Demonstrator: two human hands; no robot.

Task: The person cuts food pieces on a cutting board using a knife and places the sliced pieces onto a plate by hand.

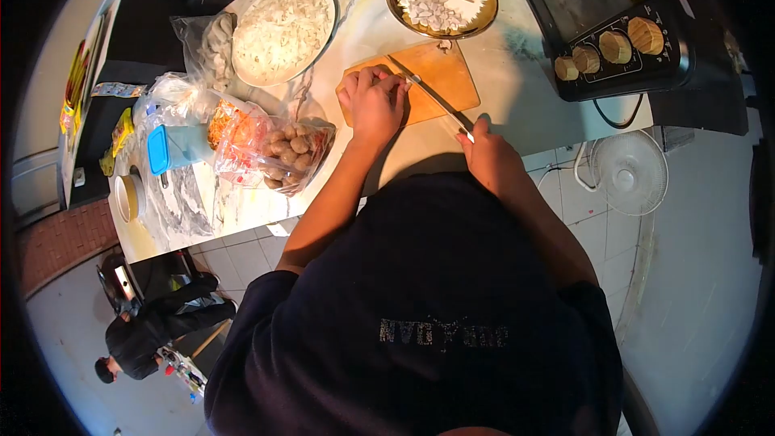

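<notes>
My right hand [491, 155] grips the handle of a kitchen knife [440, 97], whose long blade slants up and left across a wooden cutting board [452, 85]. Curled on the board's left side, the fingers of my left hand [376, 105] hold a small pale piece of food [412, 78] against the blade. What kind of food it is, I cannot make out, as the fingers cover most of it. A small scrap [444, 46] lies near the board's top edge. Beyond the board, a dark-rimmed plate [393, 6] carries chopped pale pieces in two shades.
At the upper left stands a large plate [332, 16] of white shredded food. Clear bags of brown round items [286, 153] and orange shreds [228, 123] sit left, beside a blue-lidded container [159, 150]. A black oven [622, 56] is at right, a white fan [630, 173] below. Another person [137, 347] is lower left.
</notes>
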